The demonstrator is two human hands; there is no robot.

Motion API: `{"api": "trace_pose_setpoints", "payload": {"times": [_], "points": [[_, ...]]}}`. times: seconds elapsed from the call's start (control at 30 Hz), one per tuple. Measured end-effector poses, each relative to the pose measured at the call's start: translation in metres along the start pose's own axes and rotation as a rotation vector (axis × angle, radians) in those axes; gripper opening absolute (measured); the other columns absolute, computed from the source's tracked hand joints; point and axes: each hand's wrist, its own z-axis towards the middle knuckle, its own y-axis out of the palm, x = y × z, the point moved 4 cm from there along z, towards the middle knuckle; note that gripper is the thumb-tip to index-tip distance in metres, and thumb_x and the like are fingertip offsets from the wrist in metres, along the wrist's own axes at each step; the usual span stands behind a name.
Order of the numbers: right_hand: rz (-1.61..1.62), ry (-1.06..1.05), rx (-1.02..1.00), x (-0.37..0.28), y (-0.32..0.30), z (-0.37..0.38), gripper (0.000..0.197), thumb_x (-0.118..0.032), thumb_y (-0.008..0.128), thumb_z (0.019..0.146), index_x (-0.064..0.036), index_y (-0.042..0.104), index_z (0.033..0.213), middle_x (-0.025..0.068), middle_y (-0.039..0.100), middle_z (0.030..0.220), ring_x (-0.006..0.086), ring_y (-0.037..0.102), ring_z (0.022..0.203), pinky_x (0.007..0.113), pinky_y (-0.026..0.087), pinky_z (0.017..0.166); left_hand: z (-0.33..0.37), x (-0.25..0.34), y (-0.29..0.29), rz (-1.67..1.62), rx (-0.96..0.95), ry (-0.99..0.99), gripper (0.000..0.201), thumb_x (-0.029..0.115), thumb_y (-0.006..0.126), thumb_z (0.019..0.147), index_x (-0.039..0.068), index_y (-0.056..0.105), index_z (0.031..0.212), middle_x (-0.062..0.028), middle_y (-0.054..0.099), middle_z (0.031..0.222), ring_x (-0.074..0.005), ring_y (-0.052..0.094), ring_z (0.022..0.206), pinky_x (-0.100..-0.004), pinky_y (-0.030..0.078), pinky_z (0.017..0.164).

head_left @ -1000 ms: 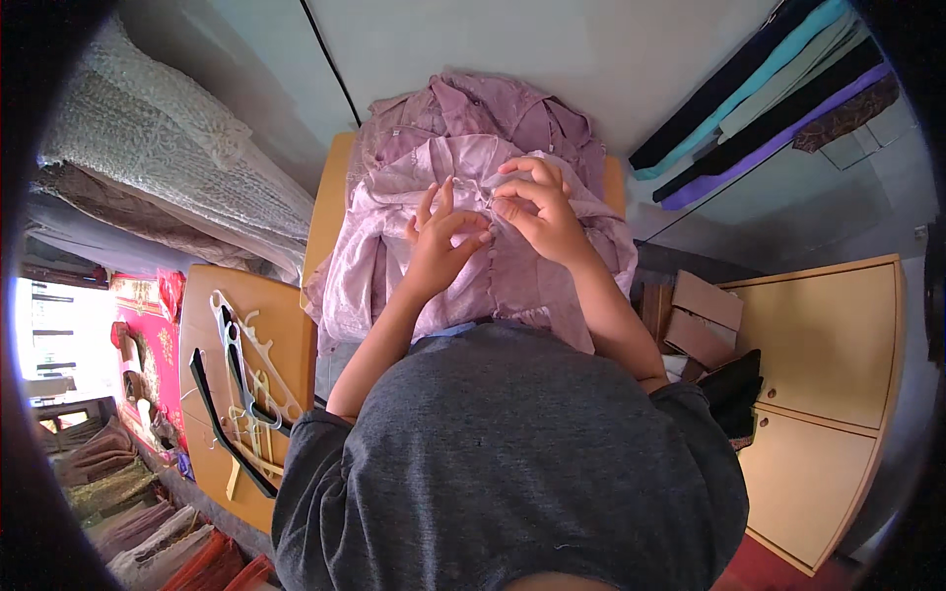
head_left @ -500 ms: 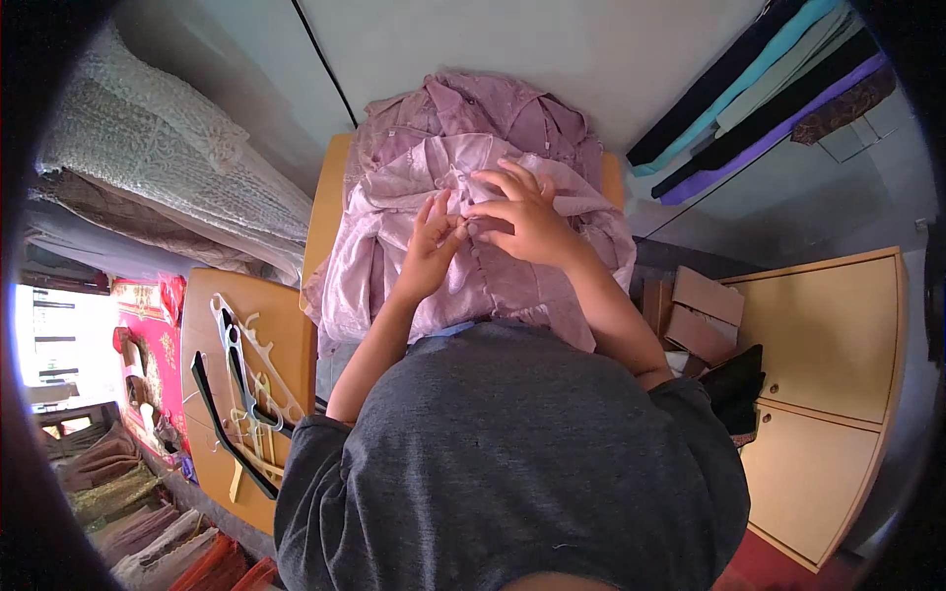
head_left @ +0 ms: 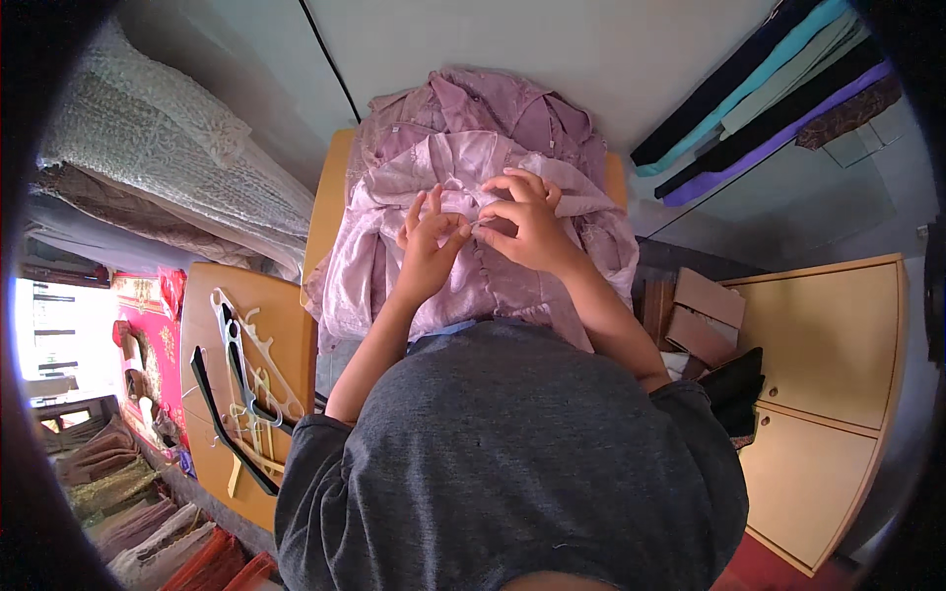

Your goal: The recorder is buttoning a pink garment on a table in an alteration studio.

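Beyond our charcoal-grey cloth shirt (head_left: 532,433), at twelve o'clock, the pale pink satiny garment (head_left: 370,251) covers the yellow-brown wooden surface (head_left: 328,187), probably laid so its round-button row (head_left: 481,261) meets both hands. Our left hand (head_left: 426,254) and right hand (head_left: 537,231) seem to pinch its edge, fingers narrow, likely steadying it. Farther lies a mauve cloth garment (head_left: 562,123).

Clock centred on the hands, 12 pointing away from the body. Slot between left hand (head_left: 429,254) and right hand (head_left: 535,234): blocked, fingertips nearly meeting. Open air outboard at 9 and 3, over the pale pink satiny garment (head_left: 357,261). 6: dark grey T-shirt torso (head_left: 522,433), no pass. 12: heaped mauve garment (head_left: 507,108), pale grey wall (head_left: 611,59) behind. 8: black and white hangers (head_left: 246,461). 10: white textured garments (head_left: 168,113). 4: brown cardboard box (head_left: 708,298), then tan cabinet (head_left: 818,345).
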Motion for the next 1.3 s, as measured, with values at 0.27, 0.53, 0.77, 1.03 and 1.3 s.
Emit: {"api": "trace_pose_setpoints", "payload": {"times": [0.27,0.53,0.77,1.03,1.3], "points": [[-0.041,0.041,0.016,-0.004,0.007,-0.002,0.017,-0.025,0.072,0.071,-0.0131,0.067,0.081,-0.0008,0.054,0.115,0.0235,0.034,0.125,0.051,0.014,0.096,0.000,-0.009,-0.001,-0.067,-0.061,-0.008,0.017,0.027,0.063,0.085,0.017,0.064,0.098,-0.0128,0.034,0.145,-0.0284,0.016,0.137,-0.0482,0.006,0.104],[-0.159,0.053,0.097,-0.008,0.009,0.002,0.010,-0.023,0.069,0.071,-0.0149,0.068,0.077,-0.0026,0.055,0.109,0.0243,0.040,0.119,0.052,0.019,0.091,0.001,0.014,-0.008,0.071,-0.047,-0.022,0.014,0.027,0.062,0.085,0.018,0.065,0.096,-0.0124,0.038,0.143,-0.0277,0.016,0.138,-0.0514,0.005,0.103],[-0.082,0.083,0.207,0.006,0.004,0.002,0.009,-0.024,0.067,0.076,-0.0171,0.070,0.080,-0.0033,0.054,0.111,0.0216,0.039,0.117,0.049,0.018,0.091,0.000,0.010,-0.008,-0.054,0.082,-0.044,0.015,0.028,0.069,0.078,0.019,0.068,0.090,-0.0128,0.037,0.143,-0.0297,0.020,0.137,-0.0528,0.007,0.102],[-0.061,0.077,0.189,0.005,-0.003,0.001,0.007,-0.023,0.067,0.077,-0.0172,0.070,0.079,-0.0032,0.054,0.112,0.0211,0.039,0.118,0.049,0.017,0.092,-0.005,0.016,0.004,0.281,-0.077,-0.006,0.017,0.033,0.075,0.071,0.024,0.072,0.086,-0.0170,0.033,0.144,-0.0357,0.019,0.136,-0.0566,0.010,0.101],[-0.064,0.100,0.089,0.011,-0.008,-0.005,0.035,-0.020,0.070,0.071,-0.0193,0.064,0.106,0.0059,0.048,0.123,0.0252,0.036,0.121,0.044,0.022,0.098,-0.005,0.004,0.002,0.305,-0.229,-0.093,0.019,0.037,0.069,0.078,0.019,0.067,0.086,-0.0073,0.028,0.149,-0.0299,0.013,0.139,-0.0567,0.008,0.103]]}}
